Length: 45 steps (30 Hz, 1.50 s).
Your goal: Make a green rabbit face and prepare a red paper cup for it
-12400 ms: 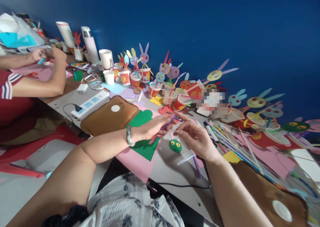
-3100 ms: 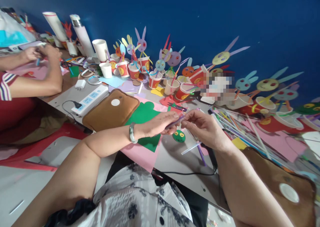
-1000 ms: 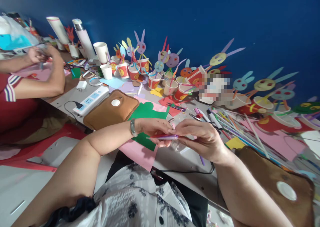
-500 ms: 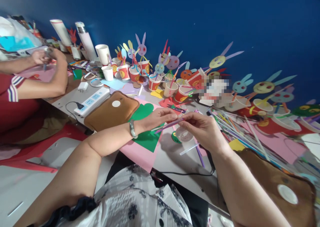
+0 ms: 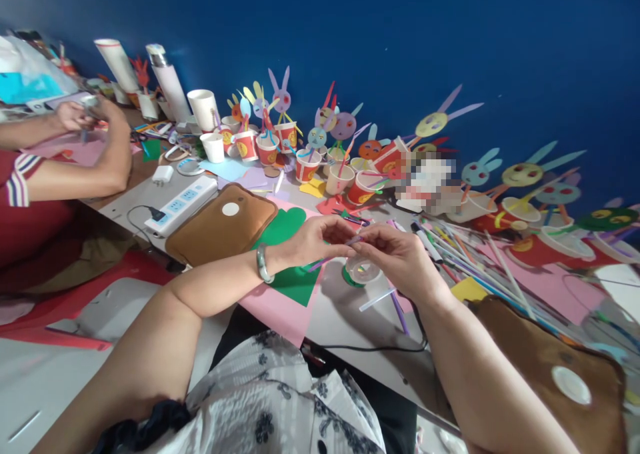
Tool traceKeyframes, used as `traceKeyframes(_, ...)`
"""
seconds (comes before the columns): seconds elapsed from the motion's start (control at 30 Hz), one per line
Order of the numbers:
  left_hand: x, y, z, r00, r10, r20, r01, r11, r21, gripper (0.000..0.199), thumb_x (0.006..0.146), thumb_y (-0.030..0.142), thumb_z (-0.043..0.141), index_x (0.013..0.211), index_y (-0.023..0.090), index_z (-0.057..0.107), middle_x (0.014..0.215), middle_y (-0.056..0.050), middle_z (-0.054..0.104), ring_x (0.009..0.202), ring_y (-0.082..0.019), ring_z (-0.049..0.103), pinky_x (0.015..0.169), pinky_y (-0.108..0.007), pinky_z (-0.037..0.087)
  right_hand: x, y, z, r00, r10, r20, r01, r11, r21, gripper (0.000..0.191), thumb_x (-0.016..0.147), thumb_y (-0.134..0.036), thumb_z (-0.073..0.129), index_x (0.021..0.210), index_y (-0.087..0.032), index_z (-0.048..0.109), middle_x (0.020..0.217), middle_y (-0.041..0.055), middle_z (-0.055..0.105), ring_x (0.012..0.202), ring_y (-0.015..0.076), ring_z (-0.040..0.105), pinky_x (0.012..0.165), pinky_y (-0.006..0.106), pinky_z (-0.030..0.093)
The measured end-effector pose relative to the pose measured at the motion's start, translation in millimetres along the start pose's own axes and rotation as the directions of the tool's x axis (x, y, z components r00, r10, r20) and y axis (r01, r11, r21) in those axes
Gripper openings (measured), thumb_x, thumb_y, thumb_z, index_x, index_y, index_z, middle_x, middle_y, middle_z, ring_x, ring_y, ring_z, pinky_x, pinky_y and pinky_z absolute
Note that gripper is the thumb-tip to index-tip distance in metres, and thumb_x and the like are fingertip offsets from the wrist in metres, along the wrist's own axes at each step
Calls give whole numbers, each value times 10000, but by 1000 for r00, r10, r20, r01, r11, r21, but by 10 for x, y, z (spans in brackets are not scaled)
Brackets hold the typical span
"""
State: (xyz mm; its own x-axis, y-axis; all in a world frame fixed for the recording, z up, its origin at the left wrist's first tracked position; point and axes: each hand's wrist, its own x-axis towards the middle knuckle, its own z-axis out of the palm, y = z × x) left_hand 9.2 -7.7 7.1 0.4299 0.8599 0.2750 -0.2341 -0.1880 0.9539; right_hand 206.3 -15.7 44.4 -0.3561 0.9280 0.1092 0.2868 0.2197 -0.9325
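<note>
While the left hand (image 5: 325, 237) and the right hand (image 5: 395, 254) met above the table (image 5: 345, 321), the fingers of both were closed on a slim purple straw (image 5: 320, 265), one end of which slanted out below the left palm. Just under them a clear round roll (image 5: 373, 272) partly covered a green disc (image 5: 351, 278); whether the roll hung from the right hand or rested on the table, I could not tell.

Bare grey surface opened between the pink paper (image 5: 285, 317) and the right forearm, with a clear straw (image 5: 377, 299) and a loose purple straw (image 5: 400, 314) lying in it. A black cable (image 5: 370, 349) ran near the front edge, which the lower corner of the pink paper reached. Green paper (image 5: 295, 284) lay on that sheet, beside a brown pouch (image 5: 210, 241). To the right, a bundle of straws (image 5: 493, 277) and a second brown pouch (image 5: 545, 367) crowded the room beyond the forearm.

Along the blue wall stood red paper cups (image 5: 306, 167), many holding straws topped with rabbit heads (image 5: 431, 125). A pale cup (image 5: 340, 179) among them held straws, and a tall white cup (image 5: 203, 111) stood behind a small white cup (image 5: 213, 149)
</note>
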Motion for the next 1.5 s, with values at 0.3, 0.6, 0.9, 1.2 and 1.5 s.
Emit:
traceKeyframes(0.3, 2, -56, 11, 994, -90, -56, 88, 995, -46, 445, 733, 492, 850, 859, 108, 666, 771, -33, 706, 706, -105, 664, 701, -257, 548, 4, -18, 21, 1000, -5, -25, 5, 1000, 24, 285, 814, -492, 774, 849, -209, 767, 844, 46, 747, 750, 206, 696, 700, 328, 552)
traceKeyframes(0.6, -48, 23, 86, 996, -83, -26, 81, 995, -64, 445, 823, 554, 755, 826, 140, 593, 675, 21, 613, 555, -62, 583, 540, -197, 476, 9, 47, 39, 996, 38, -77, -34, 998, 48, 383, 779, -569, 793, 788, -196, 707, 755, 45, 730, 696, 209, 680, 658, 345, 547)
traceKeyframes(0.9, -35, -5, 70, 996, -85, -38, 82, 994, -79, 425, 817, 517, 779, 944, 131, 652, 741, 1, 638, 577, -74, 587, 561, -226, 499, 19, 69, 64, 996, 21, -87, -18, 999, 32, 435, 776, -614, 781, 754, -192, 679, 751, 47, 730, 698, 204, 678, 668, 341, 543)
traceKeyframes(1.2, -22, 64, 60, 979, 47, -200, -40, 999, 35, 341, 863, 484, 738, 893, 166, 620, 797, -8, 633, 662, -92, 566, 609, -234, 478, 56, 147, 112, 994, -9, -109, 5, 999, -36, 523, 809, -718, 683, 879, -204, 612, 810, 42, 696, 711, 177, 652, 625, 298, 514)
traceKeyframes(1.5, -15, 39, 46, 943, 78, -322, -56, 995, 77, 281, 873, 445, 717, 924, 186, 618, 836, -10, 641, 768, -121, 585, 726, -255, 487, -26, 142, 221, 950, -299, -96, 255, 913, -319, 390, 729, -446, 848, 774, -239, 521, 1209, 128, 670, 1147, 294, 638, 906, 430, 547)
